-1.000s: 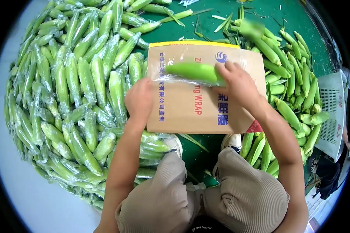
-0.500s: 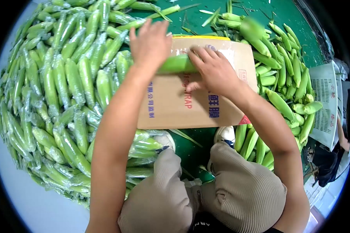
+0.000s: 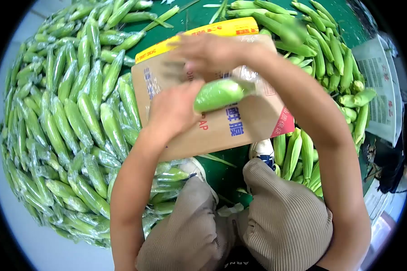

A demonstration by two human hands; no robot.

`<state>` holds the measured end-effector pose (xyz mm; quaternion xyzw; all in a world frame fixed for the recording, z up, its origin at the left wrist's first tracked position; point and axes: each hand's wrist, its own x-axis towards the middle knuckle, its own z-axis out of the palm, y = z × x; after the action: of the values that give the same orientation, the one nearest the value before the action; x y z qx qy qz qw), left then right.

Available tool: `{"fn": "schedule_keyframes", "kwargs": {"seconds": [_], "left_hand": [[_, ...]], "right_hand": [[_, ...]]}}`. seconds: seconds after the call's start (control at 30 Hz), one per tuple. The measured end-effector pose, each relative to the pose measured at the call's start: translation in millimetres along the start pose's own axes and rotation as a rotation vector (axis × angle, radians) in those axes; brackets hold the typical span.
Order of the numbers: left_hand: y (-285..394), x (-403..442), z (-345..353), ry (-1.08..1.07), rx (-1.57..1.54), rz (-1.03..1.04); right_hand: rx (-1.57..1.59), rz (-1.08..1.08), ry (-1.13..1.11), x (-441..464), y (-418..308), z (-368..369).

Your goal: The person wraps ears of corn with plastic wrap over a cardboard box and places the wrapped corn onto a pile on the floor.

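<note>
An ear of corn in its green husk (image 3: 219, 94) lies over the cardboard box (image 3: 253, 124), with shiny film round its right end. My left hand (image 3: 175, 106) is closed round the ear's left end. Beyond it my right hand (image 3: 208, 53) is over the far part of the box, smeared by motion; its fingers point left and whether they hold anything is hidden. A yellow strip (image 3: 230, 28) runs along the box's far edge, and bits of clear film shine on the top.
Film-wrapped corn (image 3: 79, 122) is heaped at the left. Husked ears without film (image 3: 337, 63) are piled at the right, beside a pale slotted crate (image 3: 380, 86). Two shoes (image 3: 263, 151) stand on the green floor below the box.
My left hand has come down onto the ear, and my right hand has let go of it and moved up and left. The ear now shows wrap. The box has turned slightly.
</note>
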<state>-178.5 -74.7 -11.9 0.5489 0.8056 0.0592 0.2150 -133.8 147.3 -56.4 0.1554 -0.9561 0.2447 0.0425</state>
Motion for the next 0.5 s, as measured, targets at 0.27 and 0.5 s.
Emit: {"fn": "schedule_keyframes", "kwargs": {"seconds": [0.27,0.5], "left_hand": [[10,-67,39,-0.32,-0.279,0.201],[17,-143,119,-0.959,-0.713,0.346]], "right_hand": [[-0.235,0.019,-0.148,-5,-25,49],[0.314,-0.282,-0.112,-87,-117,102]]}}
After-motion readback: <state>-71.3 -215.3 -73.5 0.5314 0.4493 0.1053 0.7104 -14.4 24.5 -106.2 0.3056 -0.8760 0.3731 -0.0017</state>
